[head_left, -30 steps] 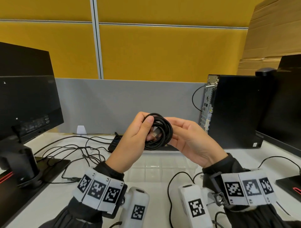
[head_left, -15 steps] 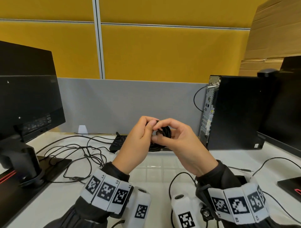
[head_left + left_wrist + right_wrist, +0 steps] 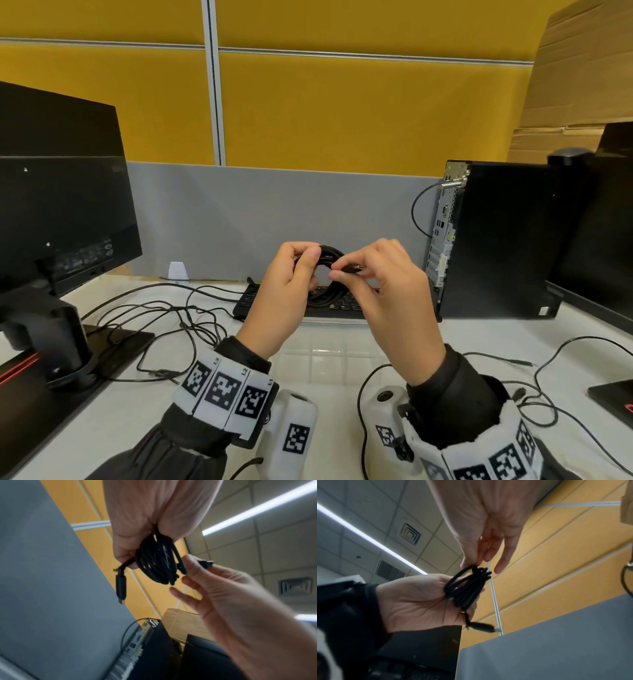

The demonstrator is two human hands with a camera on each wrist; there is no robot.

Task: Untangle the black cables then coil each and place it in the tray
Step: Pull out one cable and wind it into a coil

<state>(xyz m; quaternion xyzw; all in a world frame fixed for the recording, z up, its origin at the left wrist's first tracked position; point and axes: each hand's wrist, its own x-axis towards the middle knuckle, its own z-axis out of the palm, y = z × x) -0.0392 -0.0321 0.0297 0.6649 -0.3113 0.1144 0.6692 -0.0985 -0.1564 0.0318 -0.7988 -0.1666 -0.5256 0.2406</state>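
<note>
A coiled black cable [image 3: 325, 294] is held up in the air between both hands, above a clear tray [image 3: 325, 363] on the white desk. My left hand [image 3: 303, 260] grips the coil [image 3: 157, 566] on its left side, fingers curled round the loops. One plug [image 3: 121, 586] hangs free below that hand. My right hand [image 3: 342, 270] pinches the cable's other end plug [image 3: 205, 563] between thumb and forefinger, right beside the coil [image 3: 467, 586]; its other fingers are spread. A loose tangle of thin black cables [image 3: 164, 318] lies on the desk to the left.
A monitor on its stand [image 3: 61, 222] is at the left and a black computer tower [image 3: 500, 240] at the right. A keyboard [image 3: 342, 303] lies behind the tray. More thin cables [image 3: 548, 383] trail over the desk at the right. A grey and yellow partition closes the back.
My right hand has left the back of the coil and now pinches the cable's end plug at the coil's right edge. My left hand keeps its grip on the coil.
</note>
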